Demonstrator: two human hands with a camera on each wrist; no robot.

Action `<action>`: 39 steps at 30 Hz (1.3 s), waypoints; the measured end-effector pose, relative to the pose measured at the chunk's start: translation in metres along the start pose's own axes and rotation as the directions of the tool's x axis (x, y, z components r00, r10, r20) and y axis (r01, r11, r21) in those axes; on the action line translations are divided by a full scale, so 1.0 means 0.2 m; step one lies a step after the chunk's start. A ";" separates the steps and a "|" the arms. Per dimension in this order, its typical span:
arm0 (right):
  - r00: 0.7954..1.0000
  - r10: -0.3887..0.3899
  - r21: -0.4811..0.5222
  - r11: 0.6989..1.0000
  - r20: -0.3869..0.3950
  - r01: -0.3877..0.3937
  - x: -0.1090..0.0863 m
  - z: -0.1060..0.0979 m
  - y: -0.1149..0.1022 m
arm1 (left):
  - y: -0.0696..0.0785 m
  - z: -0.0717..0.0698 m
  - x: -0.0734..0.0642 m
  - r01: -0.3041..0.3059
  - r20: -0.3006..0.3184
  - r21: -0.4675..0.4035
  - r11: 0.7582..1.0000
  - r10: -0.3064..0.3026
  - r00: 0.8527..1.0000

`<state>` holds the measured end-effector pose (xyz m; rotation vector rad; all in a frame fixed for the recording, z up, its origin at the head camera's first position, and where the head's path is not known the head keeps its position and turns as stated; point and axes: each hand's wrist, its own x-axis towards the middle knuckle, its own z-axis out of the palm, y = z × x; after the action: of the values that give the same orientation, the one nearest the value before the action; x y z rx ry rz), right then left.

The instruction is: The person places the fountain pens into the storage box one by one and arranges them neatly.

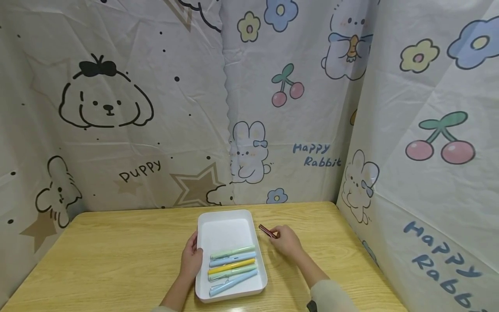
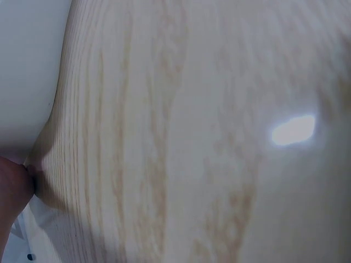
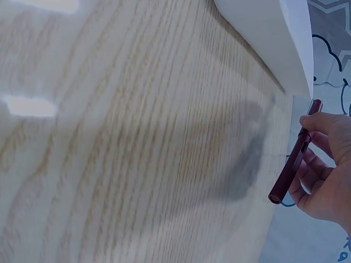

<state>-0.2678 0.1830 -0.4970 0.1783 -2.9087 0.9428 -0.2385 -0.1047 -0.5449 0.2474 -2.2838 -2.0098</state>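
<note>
A white tray [image 1: 224, 225] stands on the wooden table with several pens lying side by side in its near half. Among them are a yellow pen [image 1: 231, 266], a light green pen [image 1: 232, 252] and a light blue pen [image 1: 233, 283]. My left hand [image 1: 191, 261] grips the tray's left side, thumb over the rim; only a bit of it shows in the left wrist view. To the right of the tray, my right hand [image 1: 286, 241] pinches a dark red pen [image 3: 289, 171] between thumb and fingers, held above the table.
The yellow wood-grain table [image 1: 128, 255] reaches back to a printed cloth [image 1: 187, 108] hung behind it. More printed cloth [image 1: 432, 195] hangs along the right side, and cloth also hangs at the left. Light glares off the tabletop in both wrist views.
</note>
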 end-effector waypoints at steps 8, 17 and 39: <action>0.999 0.018 0.000 1.000 0.040 -0.018 0.01 -0.03 -0.04 | 0.00 -0.01 0.00 0.005 0.002 0.005 1.000 -0.005 1.000; 0.995 -0.059 -0.020 0.998 0.085 0.061 0.02 -0.07 -0.09 | 0.00 -0.01 0.00 0.008 -0.003 0.008 1.000 -0.008 1.000; 0.962 -0.204 -0.079 0.972 0.184 0.221 0.08 -0.07 -0.17 | -0.01 0.00 0.01 0.010 0.009 -0.004 1.000 -0.010 1.000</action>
<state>-0.2786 0.1619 -0.4645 0.5823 -3.0033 0.7829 -0.2396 -0.1053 -0.5472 0.2512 -2.2882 -2.0241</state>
